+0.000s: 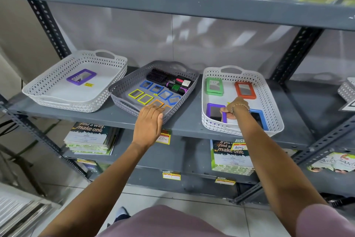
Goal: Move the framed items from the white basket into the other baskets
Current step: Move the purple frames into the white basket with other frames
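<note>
**Asker:** Fingers of the right hand, what do they do, and why there?

**Watcher:** They are curled closed around the right edge of the purple-framed mirror, and they tip it up on its side. This mirror stands in the near left corner of the white basket. A thin flat frame is hard to pinch from above, so the grip on the edge makes sense.

**Asker:** And the other framed items?

**Watcher:** Beyond the fingers lie a green frame and an orange-red frame. Just right of the wrist, partly hidden by the arm, is a blue frame. All of them lie flat and apart, probably so each can be taken alone.

**Asker:** What about the left hand?

**Watcher:** Its fingers are stretched out and loosely open, over the near corner of the grey basket. They rest on or just above a small orange frame; whether they hold it cannot be told. Beyond them, small blue and yellow frames sit in rows, and hairbrushes lie at the back.

**Asker:** Where may the purple mirror go?

**Watcher:** Far left of both hands, another pale basket holds one purple frame of similar size. It looks like sorting by size, so that basket seems the likely place.
</note>
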